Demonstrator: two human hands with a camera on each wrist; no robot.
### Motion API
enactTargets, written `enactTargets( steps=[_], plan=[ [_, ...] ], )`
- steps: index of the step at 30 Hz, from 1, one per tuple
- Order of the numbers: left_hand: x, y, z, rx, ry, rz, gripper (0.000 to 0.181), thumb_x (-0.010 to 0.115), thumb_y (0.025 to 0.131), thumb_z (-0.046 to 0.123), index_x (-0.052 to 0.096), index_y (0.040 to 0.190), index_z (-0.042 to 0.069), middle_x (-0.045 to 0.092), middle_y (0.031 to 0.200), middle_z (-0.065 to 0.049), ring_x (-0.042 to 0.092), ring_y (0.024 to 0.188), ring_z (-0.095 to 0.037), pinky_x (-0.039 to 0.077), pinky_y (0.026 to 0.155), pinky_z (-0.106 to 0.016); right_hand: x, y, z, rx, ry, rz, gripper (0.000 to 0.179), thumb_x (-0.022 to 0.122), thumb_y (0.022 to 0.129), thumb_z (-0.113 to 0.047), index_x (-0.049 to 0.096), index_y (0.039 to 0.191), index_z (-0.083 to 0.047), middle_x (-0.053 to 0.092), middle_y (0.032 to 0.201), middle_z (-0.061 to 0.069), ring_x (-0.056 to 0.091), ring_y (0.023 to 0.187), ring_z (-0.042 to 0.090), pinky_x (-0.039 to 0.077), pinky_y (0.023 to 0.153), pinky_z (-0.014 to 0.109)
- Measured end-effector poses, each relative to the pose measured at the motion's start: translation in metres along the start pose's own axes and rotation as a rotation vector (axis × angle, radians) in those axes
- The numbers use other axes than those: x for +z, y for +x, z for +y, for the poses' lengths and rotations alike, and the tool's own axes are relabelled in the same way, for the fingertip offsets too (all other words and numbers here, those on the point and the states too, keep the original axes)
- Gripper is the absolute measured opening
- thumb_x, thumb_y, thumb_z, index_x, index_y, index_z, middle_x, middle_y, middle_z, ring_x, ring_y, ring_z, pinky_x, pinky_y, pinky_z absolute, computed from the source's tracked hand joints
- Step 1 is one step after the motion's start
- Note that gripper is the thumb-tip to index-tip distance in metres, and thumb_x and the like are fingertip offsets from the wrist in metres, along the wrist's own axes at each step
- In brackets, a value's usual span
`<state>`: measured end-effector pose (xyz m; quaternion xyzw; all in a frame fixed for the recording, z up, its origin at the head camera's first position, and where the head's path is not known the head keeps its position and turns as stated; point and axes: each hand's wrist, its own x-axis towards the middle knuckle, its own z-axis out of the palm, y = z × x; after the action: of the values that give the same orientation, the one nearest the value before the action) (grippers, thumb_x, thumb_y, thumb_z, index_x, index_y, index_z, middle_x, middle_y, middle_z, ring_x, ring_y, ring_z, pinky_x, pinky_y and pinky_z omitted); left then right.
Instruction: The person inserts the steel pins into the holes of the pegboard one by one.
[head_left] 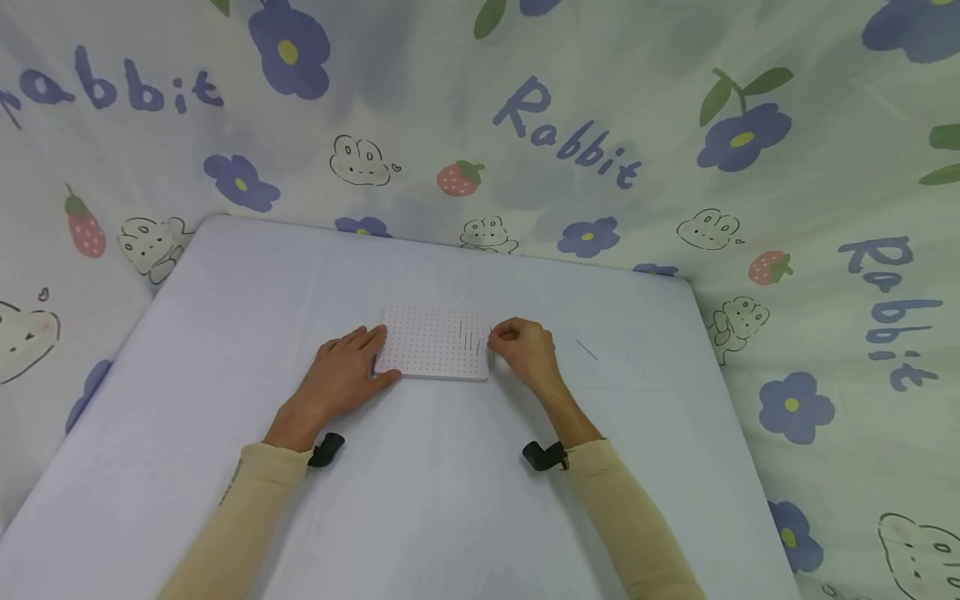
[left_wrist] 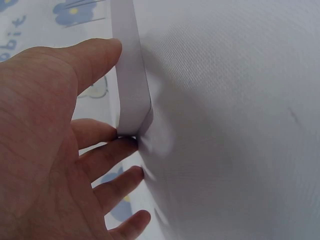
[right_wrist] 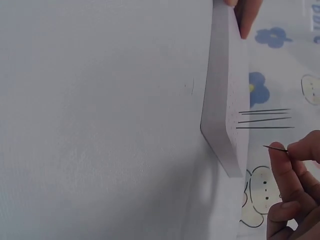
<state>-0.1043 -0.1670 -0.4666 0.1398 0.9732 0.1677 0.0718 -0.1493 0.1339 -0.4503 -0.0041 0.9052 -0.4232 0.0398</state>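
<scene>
A white square block (head_left: 423,346) with a grid of small dots or holes on its top lies on the white-covered table. Several thin dark needles (right_wrist: 265,127) stand upright in its right part. My left hand (head_left: 337,379) rests against the block's left side, its thumb along the front edge and its fingers fairly straight. Just off the block's right edge, my right hand (head_left: 528,350) pinches another needle (right_wrist: 275,148) between thumb and index finger. That needle's tip is apart from the block in the right wrist view.
One more thin dark needle (head_left: 587,348) lies on the table (head_left: 450,483) to the right of my right hand. Behind the table hangs a patterned cloth (head_left: 420,108) with flowers, rabbits and lettering.
</scene>
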Motion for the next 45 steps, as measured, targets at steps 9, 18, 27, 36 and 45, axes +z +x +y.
enactTargets(
  steps=[9, 18, 27, 36, 45],
  plan=[
    [0.001, 0.000, 0.000, -0.004, -0.001, -0.001, 0.081, 0.065, 0.096, 0.045, 0.033, 0.155, -0.001, 0.034, 0.160, -0.019, 0.029, 0.148, -0.042, 0.026, 0.114, -0.063, 0.004, -0.006, 0.003, -0.090, 0.002, 0.013, 0.014, 0.075, 0.089, -0.024, 0.071, 0.096, -0.013, 0.073, 0.082, -0.003, 0.067, 0.078, 0.016, 0.052, 0.059, 0.027],
    [0.001, 0.000, 0.000, -0.002, -0.002, 0.002, 0.081, 0.066, 0.096, 0.044, 0.034, 0.155, -0.001, 0.035, 0.160, -0.019, 0.029, 0.148, -0.042, 0.026, 0.114, -0.063, 0.008, -0.008, 0.008, -0.086, -0.015, 0.009, 0.013, 0.074, 0.090, -0.028, 0.070, 0.095, -0.017, 0.076, 0.088, -0.003, 0.069, 0.083, 0.015, 0.050, 0.058, 0.026],
    [0.001, 0.000, 0.000, -0.002, 0.002, 0.002, 0.081, 0.066, 0.096, 0.045, 0.034, 0.155, -0.001, 0.035, 0.160, -0.020, 0.029, 0.148, -0.042, 0.026, 0.114, -0.063, 0.010, -0.010, 0.011, -0.125, -0.040, 0.009, 0.013, 0.075, 0.090, -0.028, 0.071, 0.093, -0.017, 0.077, 0.090, 0.000, 0.069, 0.086, 0.018, 0.051, 0.064, 0.031],
    [0.001, 0.000, -0.001, 0.000, 0.001, -0.004, 0.081, 0.065, 0.096, 0.045, 0.033, 0.155, -0.001, 0.034, 0.160, -0.020, 0.029, 0.148, -0.042, 0.026, 0.114, -0.064, 0.012, -0.013, 0.012, -0.190, -0.085, 0.017, 0.009, 0.074, 0.091, -0.025, 0.072, 0.093, -0.015, 0.078, 0.088, 0.000, 0.074, 0.093, 0.019, 0.024, 0.121, 0.053],
    [0.002, 0.000, -0.001, 0.001, -0.001, 0.002, 0.081, 0.065, 0.096, 0.045, 0.033, 0.155, -0.001, 0.034, 0.160, -0.020, 0.029, 0.148, -0.042, 0.027, 0.114, -0.063, 0.012, -0.014, 0.012, -0.203, -0.115, 0.017, 0.010, 0.074, 0.091, -0.025, 0.073, 0.092, -0.016, 0.078, 0.087, -0.002, 0.070, 0.100, 0.024, 0.024, 0.119, 0.059]
  ],
)
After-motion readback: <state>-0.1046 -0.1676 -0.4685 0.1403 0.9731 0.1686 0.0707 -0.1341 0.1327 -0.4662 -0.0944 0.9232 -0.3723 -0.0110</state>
